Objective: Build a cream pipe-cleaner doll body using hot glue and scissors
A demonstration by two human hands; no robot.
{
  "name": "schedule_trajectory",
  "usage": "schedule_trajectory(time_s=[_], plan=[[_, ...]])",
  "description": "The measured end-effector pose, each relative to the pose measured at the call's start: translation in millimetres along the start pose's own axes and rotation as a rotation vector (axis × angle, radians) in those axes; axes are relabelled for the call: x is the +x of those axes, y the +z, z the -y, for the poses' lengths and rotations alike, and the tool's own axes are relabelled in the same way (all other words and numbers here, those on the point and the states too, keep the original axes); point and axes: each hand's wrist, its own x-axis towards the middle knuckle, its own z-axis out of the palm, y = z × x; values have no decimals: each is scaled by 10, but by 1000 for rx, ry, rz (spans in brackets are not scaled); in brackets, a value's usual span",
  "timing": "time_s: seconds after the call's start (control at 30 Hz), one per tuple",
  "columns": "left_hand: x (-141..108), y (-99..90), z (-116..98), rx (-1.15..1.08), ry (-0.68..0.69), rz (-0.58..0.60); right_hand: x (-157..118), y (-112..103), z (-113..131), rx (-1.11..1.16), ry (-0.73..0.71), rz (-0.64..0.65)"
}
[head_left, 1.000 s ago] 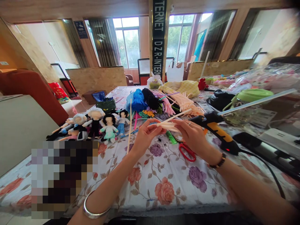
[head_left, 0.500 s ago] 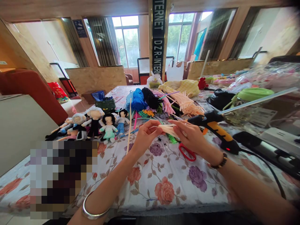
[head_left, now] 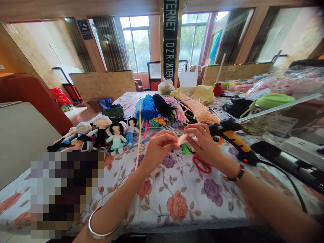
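Frame centre: cream pipe-cleaner bundle (head_left: 182,138) held above floral tablecloth (head_left: 177,192), pinched at both ends. Left hand (head_left: 158,146) pressed on lower-left end; right hand (head_left: 205,143) closed on upper-right end. Long axis tilted, lower left to upper right. Both hands touching, neither nearer. Red scissors (head_left: 202,163) just below right hand; glue gun (head_left: 234,138) just right.

A floral-clothed tabletop (head_left: 182,199) carries a row of small dolls (head_left: 101,133), red scissors (head_left: 201,163), a glue gun (head_left: 234,140), heaped coloured pipe cleaners (head_left: 174,111), a green basket (head_left: 113,111) and a long thin stick (head_left: 138,138).
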Motion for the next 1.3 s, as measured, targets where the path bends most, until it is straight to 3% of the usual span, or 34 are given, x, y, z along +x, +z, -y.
schedule_trajectory(time_s=[0.13, 0.27, 0.53, 0.67, 0.83, 1.1, 1.3], plan=[[-15, -17, -24, 349, 347, 26, 18, 9, -13, -41, -49, -182], [-53, -39, -31, 558, 606, 48, 18, -7, -7, -42, -71, -254], [-119, -101, 28, 693, 769, 106, 16, -41, 9, -50, -117, -303], [-112, -100, 6, 735, 772, 120, 7, -70, 1, -110, -132, -345], [-86, -35, -42, 650, 624, 64, -1, -59, 6, -196, -113, -357], [0, 24, 27, -146, -119, -177, 7, -9, 22, -152, -108, -286], [24, -8, 104, -511, -343, -252, -11, -10, 22, -117, -121, -299]])
